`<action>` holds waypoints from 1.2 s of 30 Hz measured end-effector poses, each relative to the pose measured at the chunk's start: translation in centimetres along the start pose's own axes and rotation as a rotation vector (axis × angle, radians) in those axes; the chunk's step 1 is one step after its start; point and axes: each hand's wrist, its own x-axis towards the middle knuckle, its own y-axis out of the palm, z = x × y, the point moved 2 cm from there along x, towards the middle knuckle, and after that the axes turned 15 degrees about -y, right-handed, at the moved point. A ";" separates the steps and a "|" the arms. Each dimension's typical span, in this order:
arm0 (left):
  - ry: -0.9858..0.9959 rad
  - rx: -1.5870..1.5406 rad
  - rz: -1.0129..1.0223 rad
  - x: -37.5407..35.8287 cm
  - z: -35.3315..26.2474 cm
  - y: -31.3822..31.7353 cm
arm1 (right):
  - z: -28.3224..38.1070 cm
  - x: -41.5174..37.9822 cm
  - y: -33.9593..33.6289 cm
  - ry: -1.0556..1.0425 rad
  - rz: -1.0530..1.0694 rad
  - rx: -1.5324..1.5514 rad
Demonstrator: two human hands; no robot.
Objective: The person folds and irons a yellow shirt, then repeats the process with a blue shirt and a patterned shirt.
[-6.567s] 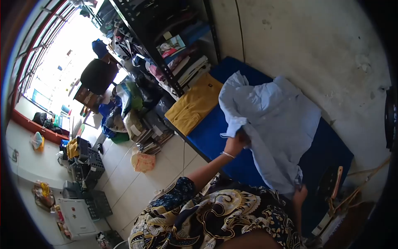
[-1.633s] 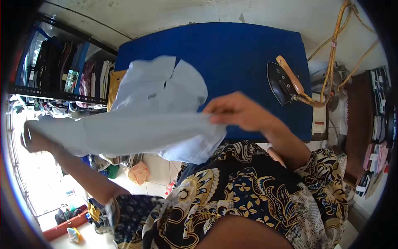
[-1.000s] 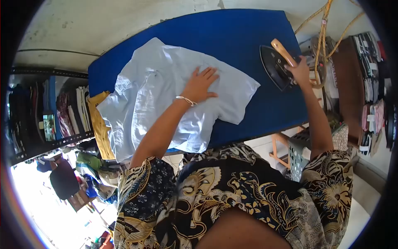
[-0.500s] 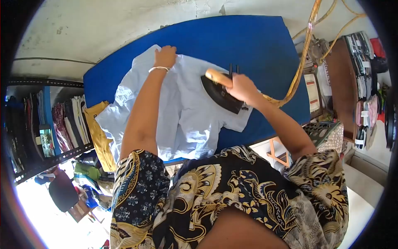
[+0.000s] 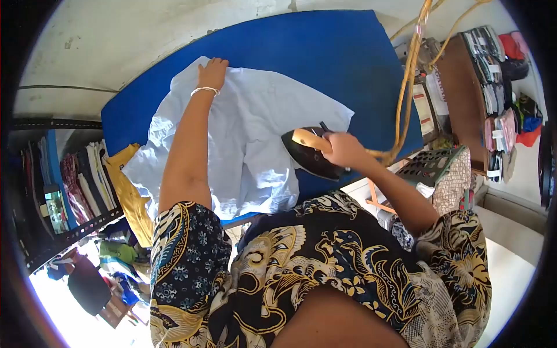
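Note:
A light blue shirt (image 5: 249, 127) lies spread on a blue ironing surface (image 5: 325, 52). My left hand (image 5: 212, 72), with a thin bracelet at the wrist, presses flat on the shirt's far edge. My right hand (image 5: 342, 148) grips the wooden handle of a black iron (image 5: 310, 156), which rests on the shirt's near right part, close to the surface's front edge. A yellow-orange cord (image 5: 406, 75) runs from the iron up and to the right.
A folded mustard-yellow garment (image 5: 130, 197) lies at the left end of the surface. Shelves with stacked clothes (image 5: 64, 185) stand further left. A wooden cabinet with folded items (image 5: 493, 87) and a dark plastic basket (image 5: 432, 165) sit on the right. A pale wall runs behind.
The iron has slid toward me, down to the shirt's near right part. My left hand has stayed at the shirt's far edge, shifting slightly left.

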 end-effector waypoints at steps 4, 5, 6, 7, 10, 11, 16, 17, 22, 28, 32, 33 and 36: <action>-0.063 0.168 0.007 0.3 -0.8 -1.0 | -3.0 -1.1 -1.8 0.284 -0.031 -0.078; -0.075 0.172 0.004 0.1 -1.0 -1.3 | -4.6 -0.3 -2.7 0.326 -0.104 -0.108; -0.085 0.173 -0.055 -0.3 -1.2 -1.8 | -7.3 0.6 -3.5 0.174 -0.196 -0.160; -0.093 0.180 -0.113 -0.8 -1.4 -2.4 | -10.8 2.0 -3.9 0.135 -0.221 -0.273; -0.252 0.120 -0.223 -2.8 -2.0 -5.4 | -18.1 5.6 -7.6 0.055 -0.169 -0.198; -0.283 0.140 -0.225 -4.1 -2.7 -5.8 | -18.2 6.0 -9.4 0.190 -0.195 -0.038; -0.775 -0.801 -0.648 -12.1 -5.9 -8.1 | -19.0 8.1 -15.7 0.316 -0.171 -0.018; -0.791 -1.111 -0.483 -13.9 -8.1 -10.3 | -20.3 9.4 -15.5 0.239 -0.129 -0.483; -0.308 -1.308 -0.091 -23.7 -17.5 -24.5 | -9.2 11.1 -13.6 -0.532 -0.246 -0.250; 0.051 -1.631 -0.580 -36.1 -12.5 -34.8 | 6.4 7.6 -11.4 -0.916 0.899 -0.065; 0.043 -1.617 -1.181 -44.9 -5.4 -37.8 | 11.5 7.5 -15.5 -0.918 0.451 0.143; 0.078 -1.558 -1.228 -46.9 -4.8 -38.7 | 12.3 5.3 -18.4 -0.978 0.083 0.058; 0.303 -1.296 -1.059 -50.5 -7.2 -40.5 | 11.1 0.7 -22.0 -1.043 -0.463 0.054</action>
